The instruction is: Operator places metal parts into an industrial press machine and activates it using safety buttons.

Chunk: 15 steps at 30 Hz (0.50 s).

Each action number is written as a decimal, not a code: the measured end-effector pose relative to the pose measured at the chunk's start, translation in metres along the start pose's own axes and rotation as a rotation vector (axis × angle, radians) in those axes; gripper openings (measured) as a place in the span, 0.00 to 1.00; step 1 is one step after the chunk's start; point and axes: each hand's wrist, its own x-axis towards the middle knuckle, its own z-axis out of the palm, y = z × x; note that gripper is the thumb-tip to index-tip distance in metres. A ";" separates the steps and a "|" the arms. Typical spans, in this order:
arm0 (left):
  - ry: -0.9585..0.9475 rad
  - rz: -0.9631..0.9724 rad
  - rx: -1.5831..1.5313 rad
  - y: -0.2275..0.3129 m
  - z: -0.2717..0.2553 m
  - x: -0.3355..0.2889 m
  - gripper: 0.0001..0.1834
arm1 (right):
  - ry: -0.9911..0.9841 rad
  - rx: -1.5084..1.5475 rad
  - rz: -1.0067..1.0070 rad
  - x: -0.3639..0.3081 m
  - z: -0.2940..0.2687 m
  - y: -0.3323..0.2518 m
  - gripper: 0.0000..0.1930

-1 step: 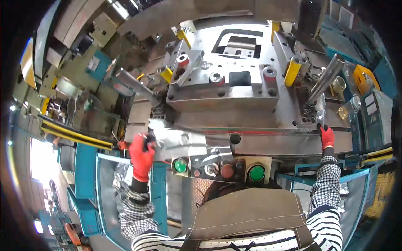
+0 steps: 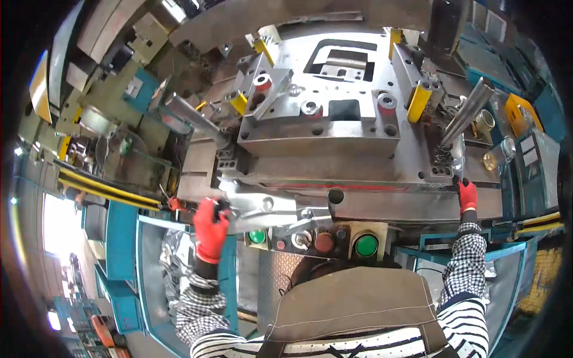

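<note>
My left hand, in a red glove with dark fingertips, grips the left end of a shiny bent sheet-metal part. The part reaches out to the right over the upper edge of the control box, near the front of the press bed. At the bed's right front, my right hand, gloved the same, has its fingers bent together beside the base of a guide post. A narrow shiny piece stands just beyond those fingertips. Whether they hold it is unclear.
A large steel die fills the bed, with yellow posts and upright steel guide posts. Blue bins holding metal pieces flank me. Green buttons sit on the control box. A glass jar stands far right.
My left hand has moved a little to the right, carrying the metal part, which now covers more of the control box's upper left. My right hand has stayed in place.
</note>
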 end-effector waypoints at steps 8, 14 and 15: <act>-0.002 -0.285 -0.194 0.023 0.148 -0.125 0.23 | 0.052 0.466 0.326 0.042 -0.040 0.031 0.21; 0.154 -0.383 0.067 -0.001 0.179 -0.141 0.30 | 0.047 1.231 0.362 0.001 -0.085 0.045 0.23; 0.162 -0.413 0.081 -0.005 0.175 -0.149 0.32 | 0.041 1.283 0.331 -0.016 -0.093 0.050 0.24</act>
